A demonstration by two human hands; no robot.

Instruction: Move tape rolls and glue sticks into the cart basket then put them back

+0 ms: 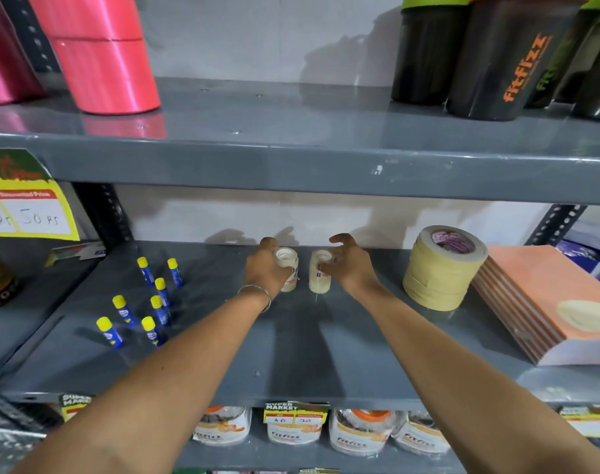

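Both arms are reaching deep onto the grey metal shelf (pixel 291 354), toward its back edge. The left hand (pixel 266 268), with a thin bangle (pixel 255 295) at the wrist, is wrapping its fingers around the left stack of clear tape rolls (pixel 288 265), which is standing upright near the back wall. The right hand (pixel 351 265) is sitting just beside the right stack of clear tape rolls (pixel 320 271), its fingers spread and curled, fingertips touching the stack's side but not closing around it. The two stacks are standing close together, with a narrow gap between them.

Seven glue sticks (pixel 155 295) with blue bodies and yellow caps are standing upright in a loose cluster toward the shelf's left edge, well apart from the hands. Toward the right edge, a tall stack of masking tape rolls (pixel 442 268) is resting beside a pile of orange-covered notebooks (pixel 544 302). On the upper shelf, pink ribbon spools (pixel 100 53) are occupying the left end and dark shaker bottles (pixel 496 56) the right end.
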